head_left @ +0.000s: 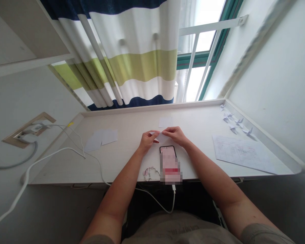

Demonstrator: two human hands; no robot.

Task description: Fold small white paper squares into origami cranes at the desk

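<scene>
Between my hands is a small piece of white paper [163, 138], partly covered by my fingers. My left hand [149, 140] pinches its left side, and my right hand [176, 135] pinches its upper right edge. Just beyond them a white paper square [165, 122] lies flat on the desk. Below my hands rests a phone [169, 162] with its screen lit and partly blurred, plugged into a white cable. A thin beaded bracelet or chain [150, 173] lies left of the phone.
Several folded paper cranes [234, 128] stand at the right of the white desk [132, 162], near a written sheet [241, 152]. Loose paper squares [101, 139] lie at the left. White cables [58, 149] run from a wall socket [29, 130]. A raised rim borders the desk's back.
</scene>
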